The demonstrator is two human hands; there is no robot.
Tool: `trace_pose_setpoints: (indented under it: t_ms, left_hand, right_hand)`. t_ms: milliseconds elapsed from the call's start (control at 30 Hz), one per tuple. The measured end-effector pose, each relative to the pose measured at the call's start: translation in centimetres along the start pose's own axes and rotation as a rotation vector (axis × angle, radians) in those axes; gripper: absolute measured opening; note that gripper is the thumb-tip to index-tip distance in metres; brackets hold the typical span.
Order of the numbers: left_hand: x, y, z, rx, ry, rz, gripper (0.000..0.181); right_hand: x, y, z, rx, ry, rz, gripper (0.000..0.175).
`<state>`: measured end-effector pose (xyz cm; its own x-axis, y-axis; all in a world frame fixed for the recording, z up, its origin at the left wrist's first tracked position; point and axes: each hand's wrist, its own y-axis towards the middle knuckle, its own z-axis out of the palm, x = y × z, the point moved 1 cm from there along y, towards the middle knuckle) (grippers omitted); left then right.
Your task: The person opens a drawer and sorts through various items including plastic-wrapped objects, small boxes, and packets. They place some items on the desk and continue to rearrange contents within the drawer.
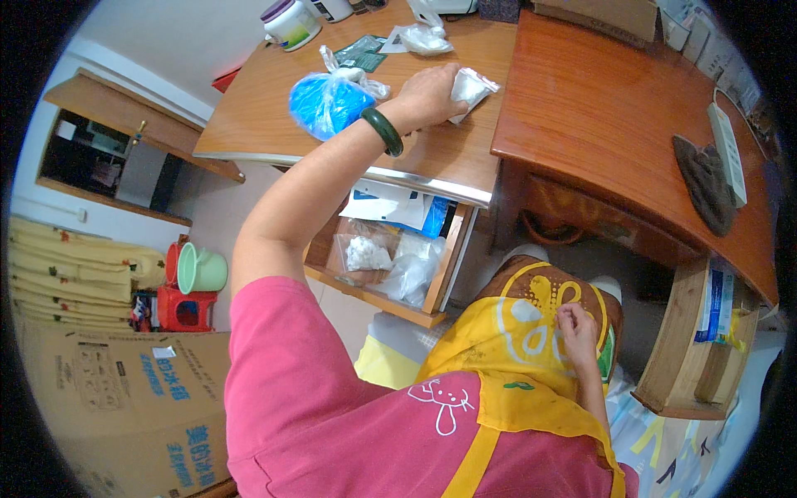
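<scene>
My left hand (pixel 431 96), with a dark green bangle (pixel 382 131) at the wrist, grips a small clear zip bag (pixel 471 89) of white contents over the wooden desk. Beside that wrist lies a knotted clear plastic bag (pixel 330 103) with bright blue contents. Above my lap, my right hand (pixel 576 331) has its fingers curled in, and nothing shows in it. Below the desk edge an open drawer (pixel 373 300) holds a clear bag of white pieces (pixel 368 254), a crumpled plastic bag (pixel 412 274) and white papers (pixel 386 205).
Farther back stand a white tub with purple lid (pixel 290 25), green packets (pixel 362 53) and a tied white bag (pixel 427 38). The right-hand desk (pixel 613 93) carries a power strip (pixel 727 152) and dark cloth (pixel 703 183). Another drawer (pixel 675 348) juts out right; a large cardboard box (pixel 124 398) stands left.
</scene>
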<state>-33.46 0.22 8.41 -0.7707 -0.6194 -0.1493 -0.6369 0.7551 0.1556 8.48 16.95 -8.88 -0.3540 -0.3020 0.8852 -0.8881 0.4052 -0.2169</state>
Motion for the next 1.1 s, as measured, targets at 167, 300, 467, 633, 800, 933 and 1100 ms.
trace_pose_setpoints:
  t_ms: [167,300,467,633,800,933,1100]
  left_hand:
    - [0.7,-2.3,1.2,-0.206,0.203,0.088,0.059]
    - [-0.3,-2.4,1.7,-0.184,0.12,0.138,0.051]
    - [1.0,-7.0,-3.8,-0.09,-0.202,-0.037,0.045]
    - [3.4,-19.6,-8.2,0.031,-0.506,0.028,0.051]
    - [3.7,-26.6,-5.6,0.176,-0.596,-0.275,0.06]
    - [3.7,-28.4,-4.8,0.319,-0.15,-0.38,0.066]
    - [3.9,-24.0,-6.6,-0.014,-0.405,-0.389,0.038]
  right_hand:
    - [-0.1,-0.5,0.2,0.022,-0.089,-0.027,0.013]
    - [0.2,-0.4,1.1,0.064,-0.097,-0.077,0.014]
    - [-0.7,-1.1,1.0,0.013,-0.074,-0.107,0.014]
    - [-2.8,-0.9,1.0,0.056,-0.161,-0.031,0.013]
    - [-2.1,0.5,2.1,0.11,-0.108,-0.103,0.013]
    - [-1.4,0.6,2.1,0.1,-0.073,-0.117,0.012]
    - [-1.6,-0.4,1.6,0.056,-0.166,-0.119,0.012]
